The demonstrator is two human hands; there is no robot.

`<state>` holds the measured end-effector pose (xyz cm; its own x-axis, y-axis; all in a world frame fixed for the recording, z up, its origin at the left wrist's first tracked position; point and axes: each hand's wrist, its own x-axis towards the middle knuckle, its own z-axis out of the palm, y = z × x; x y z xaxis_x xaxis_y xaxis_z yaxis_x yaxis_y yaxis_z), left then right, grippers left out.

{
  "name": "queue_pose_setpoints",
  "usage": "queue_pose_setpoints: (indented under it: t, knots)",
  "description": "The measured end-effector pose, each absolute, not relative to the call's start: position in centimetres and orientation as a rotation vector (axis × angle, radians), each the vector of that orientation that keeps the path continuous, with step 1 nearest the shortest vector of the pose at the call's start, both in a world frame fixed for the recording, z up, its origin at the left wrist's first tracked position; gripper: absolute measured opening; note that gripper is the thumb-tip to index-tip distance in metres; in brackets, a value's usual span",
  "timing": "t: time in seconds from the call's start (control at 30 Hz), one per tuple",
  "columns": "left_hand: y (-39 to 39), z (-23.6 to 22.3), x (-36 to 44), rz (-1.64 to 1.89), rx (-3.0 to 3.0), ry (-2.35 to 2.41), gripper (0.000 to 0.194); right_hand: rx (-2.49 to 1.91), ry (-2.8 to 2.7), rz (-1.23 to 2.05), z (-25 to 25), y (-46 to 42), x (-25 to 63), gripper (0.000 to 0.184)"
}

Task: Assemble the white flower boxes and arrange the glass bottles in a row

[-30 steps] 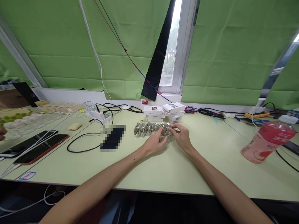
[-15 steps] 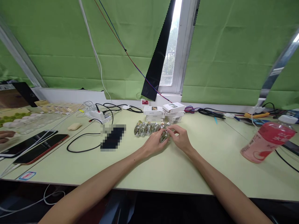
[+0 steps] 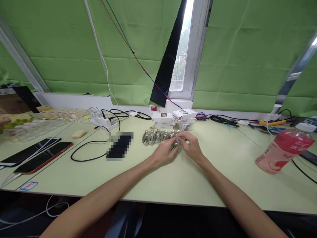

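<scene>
Several small, shiny, rounded, silvery-green pieces (image 3: 158, 136) with little knobs on top stand in a row on the table; I cannot tell their exact kind. At the row's right end, one such silvery rounded piece (image 3: 175, 145) sits between my hands, partly covered by fingers. My left hand (image 3: 164, 150) curls around its left and near side, thumb and fingers closed on it. From the right, my right hand (image 3: 189, 145) pinches at its top, near the knob. Whatever the right fingertips grip is too small to make out.
Stacked white boxes (image 3: 162, 118) stand behind the row. Left are a blurred-out dark object (image 3: 120, 146), a cable, phones (image 3: 44, 158) and a power strip (image 3: 105, 123). A pink-labelled bottle (image 3: 284, 150) leans at right. Another person's hand (image 3: 4, 121) shows at far left.
My hands stay at the same piece, with only slight finger shifts. The other person's hand at far left has moved farther back, away from beside the phones.
</scene>
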<state>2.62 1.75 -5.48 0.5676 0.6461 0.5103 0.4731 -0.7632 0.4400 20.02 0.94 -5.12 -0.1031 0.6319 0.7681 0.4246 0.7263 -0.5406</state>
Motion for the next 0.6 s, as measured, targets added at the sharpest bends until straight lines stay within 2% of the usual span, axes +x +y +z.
queue_pose_setpoints:
  t: [0.6]
  knots:
    - [1.65,-5.31,2.66,0.967,2.528,0.952,0.037,-0.795,-1.890,-0.027,-5.27,1.39,20.45,0.016]
